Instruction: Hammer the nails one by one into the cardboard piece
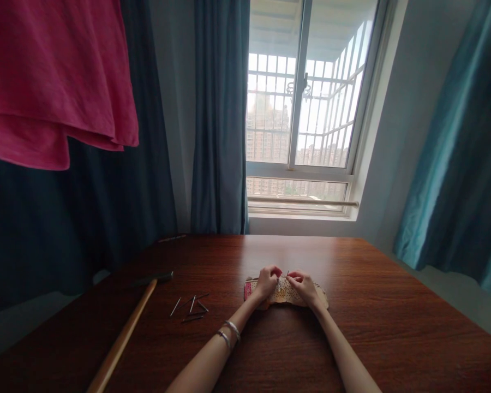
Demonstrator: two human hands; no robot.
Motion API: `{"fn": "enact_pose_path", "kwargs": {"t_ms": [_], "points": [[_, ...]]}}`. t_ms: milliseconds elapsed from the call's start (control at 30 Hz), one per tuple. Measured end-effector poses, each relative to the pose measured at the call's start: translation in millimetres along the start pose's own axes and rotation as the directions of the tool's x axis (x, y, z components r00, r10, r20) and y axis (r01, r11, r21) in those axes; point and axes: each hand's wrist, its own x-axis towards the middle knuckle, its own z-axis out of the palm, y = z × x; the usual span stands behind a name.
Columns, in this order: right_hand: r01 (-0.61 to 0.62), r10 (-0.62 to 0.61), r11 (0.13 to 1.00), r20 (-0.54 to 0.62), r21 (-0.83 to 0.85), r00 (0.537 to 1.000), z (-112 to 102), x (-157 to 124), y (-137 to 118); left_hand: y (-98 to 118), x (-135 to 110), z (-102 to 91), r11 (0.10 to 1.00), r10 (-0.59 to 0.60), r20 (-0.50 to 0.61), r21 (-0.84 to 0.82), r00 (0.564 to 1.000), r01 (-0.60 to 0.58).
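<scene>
A beige piece with dark dots, a pink left end and an uneven near edge [285,296] lies on the wooden table between my hands. I cannot tell its kind. My right hand [303,285] is over its right half, the thumb and fingers pinched around a thin dark nail [288,273] that sticks up. On the left half rests my left hand [267,283], its fingers curled together close to the nail. Whatever those fingers hold, if anything, is hidden. Several loose nails [193,304] are scattered on the table left of my left forearm.
A hammer [129,327] with a long wooden handle lies at the left of the table [396,327]. A thin stick-like thing [172,238] is at the far left edge. Beyond are blue curtains [220,136] and a window; pink cloth [57,82] hangs upper left.
</scene>
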Motion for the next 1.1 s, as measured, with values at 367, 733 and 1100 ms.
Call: {"fn": "enact_pose_path", "kwargs": {"t_ms": [367, 733, 1100], "points": [[0.062, -0.059, 0.997, 0.069, -0.038, 0.996, -1.9, -4.5, -4.1, -1.5, -2.7, 1.5, 0.994, 0.094, -0.004, 0.051, 0.996, -0.094], [0.091, -0.08, 0.989, 0.098, -0.118, 0.992, -3.8, -7.2, -9.0, -1.5, -4.2, 2.8, 0.991, 0.112, -0.004, 0.069, 0.994, -0.111], [0.095, -0.079, 0.982, 0.102, -0.161, 0.992, -1.8, -12.3, -12.0, -18.5, 0.0, -0.6, 0.985, 0.167, 0.119, -0.066, 0.979, -0.16]]}}
